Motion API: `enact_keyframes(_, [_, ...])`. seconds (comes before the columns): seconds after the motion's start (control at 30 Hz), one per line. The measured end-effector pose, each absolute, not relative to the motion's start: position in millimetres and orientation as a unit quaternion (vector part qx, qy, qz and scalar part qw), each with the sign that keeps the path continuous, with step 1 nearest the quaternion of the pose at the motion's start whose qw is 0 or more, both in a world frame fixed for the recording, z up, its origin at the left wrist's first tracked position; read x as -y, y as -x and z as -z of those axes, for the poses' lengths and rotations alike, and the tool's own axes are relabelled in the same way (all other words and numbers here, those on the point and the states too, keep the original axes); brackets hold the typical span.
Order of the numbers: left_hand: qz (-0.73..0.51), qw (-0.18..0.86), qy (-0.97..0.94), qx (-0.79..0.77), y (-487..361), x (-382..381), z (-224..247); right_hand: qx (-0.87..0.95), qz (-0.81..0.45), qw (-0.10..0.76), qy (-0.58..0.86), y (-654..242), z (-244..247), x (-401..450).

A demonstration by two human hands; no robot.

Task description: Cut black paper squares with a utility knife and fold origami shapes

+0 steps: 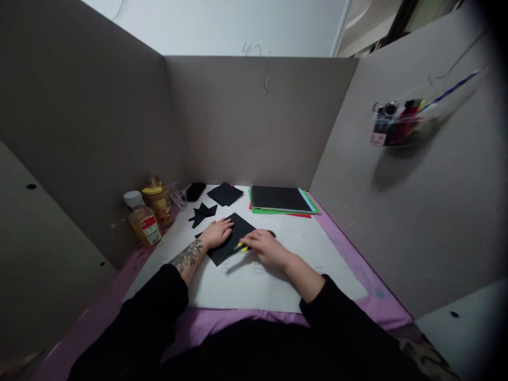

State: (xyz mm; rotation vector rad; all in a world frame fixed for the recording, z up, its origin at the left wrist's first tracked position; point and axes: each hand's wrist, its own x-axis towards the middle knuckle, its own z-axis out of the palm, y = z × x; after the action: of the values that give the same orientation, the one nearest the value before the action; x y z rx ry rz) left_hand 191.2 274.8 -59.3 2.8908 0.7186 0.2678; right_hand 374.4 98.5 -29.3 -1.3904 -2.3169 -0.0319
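Observation:
My left hand (217,233) lies flat, its fingers stretched over a black sheet of paper (240,226) that is set at an angle. In my closed right hand (266,246) is a slim yellow-and-black tool (241,247), its tip pointing left over the lower right part of the sheet. Fingers and blur hide its exact kind. A dark rounded end shows behind the knuckles. Just beyond my left hand rests a folded black paper shape (203,212) with pointed parts. Farther back lie black paper squares (225,194).
A stack of coloured sheets (280,198), black on top, lies back right. Along the left stand a glue-like bottle (143,219), a tub (157,200) and a clear cup (178,194), near a dark phone-like object (196,191). Panels enclose three sides; a clear holder (400,124) hangs right.

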Motion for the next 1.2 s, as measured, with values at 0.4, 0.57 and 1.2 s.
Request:
enact_keyframes(0.4, [-0.126, 0.030, -0.869, -0.478, -163, -265, 41, 0.394, 0.041, 0.196, 0.897, -505, 61, -93])
enact_keyframes(0.57, [-0.068, 0.164, -0.841, -0.511, -152, -278, 43, 0.577, -0.102, 0.401, 0.704, -424, 69, -123])
enact_keyframes(1.2, [-0.475, 0.489, -0.647, -0.340, -167, -257, 33, 0.413, -0.369, 0.626, 0.550, -374, 63, -124])
